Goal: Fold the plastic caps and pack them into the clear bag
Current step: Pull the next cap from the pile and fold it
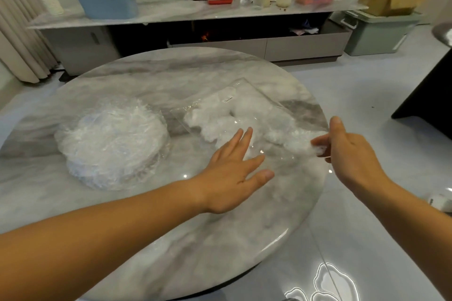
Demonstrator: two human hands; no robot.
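Right hand is pinching a folded cap at the mouth of the bag, which is lying on the table. Left hand, fingers spread, is hovering over the bag. Better to press the bag flat while pushing the cap deep. Unfolded caps are waiting at left.

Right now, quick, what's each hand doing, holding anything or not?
Left hand: open, fingers spread flat over the clear bag, gripping nothing.
Right hand: closed in a pinch on a folded plastic cap at the bag's open end.
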